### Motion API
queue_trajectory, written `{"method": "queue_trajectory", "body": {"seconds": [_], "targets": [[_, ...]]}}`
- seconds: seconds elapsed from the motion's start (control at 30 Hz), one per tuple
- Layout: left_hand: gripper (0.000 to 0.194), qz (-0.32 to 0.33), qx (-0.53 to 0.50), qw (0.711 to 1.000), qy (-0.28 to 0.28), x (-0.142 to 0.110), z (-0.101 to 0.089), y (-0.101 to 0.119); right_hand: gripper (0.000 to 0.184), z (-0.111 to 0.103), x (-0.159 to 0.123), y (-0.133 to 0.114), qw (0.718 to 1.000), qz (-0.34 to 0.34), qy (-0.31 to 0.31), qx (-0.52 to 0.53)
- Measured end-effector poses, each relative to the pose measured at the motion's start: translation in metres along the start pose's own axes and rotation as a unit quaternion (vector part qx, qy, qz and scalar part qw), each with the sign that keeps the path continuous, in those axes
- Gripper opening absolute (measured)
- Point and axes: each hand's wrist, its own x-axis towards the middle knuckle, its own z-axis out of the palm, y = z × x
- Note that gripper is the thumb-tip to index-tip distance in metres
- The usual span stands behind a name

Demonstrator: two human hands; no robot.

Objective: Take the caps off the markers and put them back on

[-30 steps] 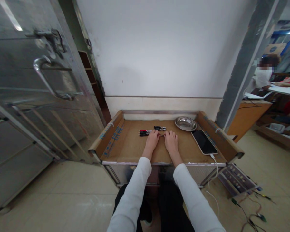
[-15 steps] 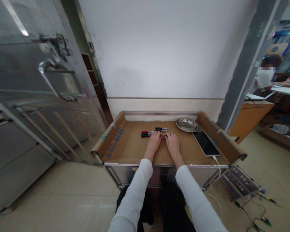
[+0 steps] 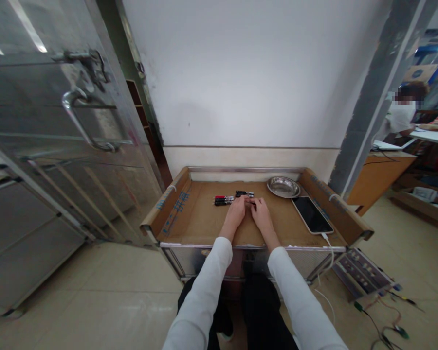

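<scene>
My left hand [image 3: 236,210] and my right hand [image 3: 261,212] rest on the brown cardboard lining of a metal cart [image 3: 204,223]. Their fingertips meet in the middle. The fingers are curled together around a small dark thing [image 3: 251,201] that looks like a marker, mostly hidden. Just beyond my left hand lie two markers with red and black parts [image 3: 223,199]. A black marker [image 3: 244,194] lies a little farther back. White sleeves cover both my arms.
A steel bowl [image 3: 283,186] stands at the cart's back right. A phone [image 3: 312,215] lies face up by the right wall, with a white cable [image 3: 327,248] hanging off the front. A steel door [image 3: 58,136] stands left. A person [image 3: 399,114] sits far right.
My two hands have drawn closer together until the fingertips meet, and have slid slightly toward the markers. The view has shifted a little.
</scene>
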Motion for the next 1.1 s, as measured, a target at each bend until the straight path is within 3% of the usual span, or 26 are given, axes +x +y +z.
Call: {"method": "queue_trajectory", "body": {"seconds": [0.2,0.4,0.6,0.77,0.97,1.1], "targets": [[0.047,0.009,0.096,0.995,-0.011,-0.003,0.002,0.001,0.028,-0.005,0.0,0.001,0.998,0.02,0.051,0.015],[0.031,-0.015,0.137,0.99,-0.019,-0.007,-0.003,0.01,0.029,-0.01,0.0,-0.001,0.995,0.055,0.073,-0.029],[0.019,0.006,0.113,0.993,-0.034,-0.005,-0.007,0.009,0.028,-0.013,-0.002,-0.002,0.988,0.084,0.08,-0.098],[0.019,-0.025,0.103,0.994,-0.001,-0.004,-0.01,0.01,0.029,-0.014,-0.004,-0.003,0.986,0.091,0.075,-0.117],[0.018,-0.007,0.108,0.994,0.008,-0.004,-0.01,0.01,0.03,-0.016,-0.003,-0.007,0.991,0.077,0.032,-0.108],[0.018,-0.014,0.084,0.996,0.035,-0.005,-0.012,0.009,0.047,-0.019,-0.001,-0.015,0.998,-0.009,-0.055,0.005]]}}
